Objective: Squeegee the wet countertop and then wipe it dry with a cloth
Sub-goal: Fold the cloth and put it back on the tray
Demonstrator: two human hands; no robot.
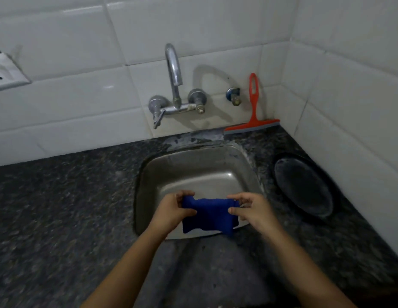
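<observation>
A folded blue cloth (209, 215) hangs stretched between both hands over the front part of the steel sink (193, 170). My left hand (173, 211) pinches its left end and my right hand (252, 210) pinches its right end. The red squeegee (253, 107) leans upright against the tiled wall behind the sink, its blade resting on the dark speckled countertop (60, 196). Neither hand is near the squeegee.
A chrome tap (174, 85) juts from the wall above the sink. A round black plate (303, 187) lies on the counter to the right, near the side wall. A white socket (7, 72) is on the wall at far left.
</observation>
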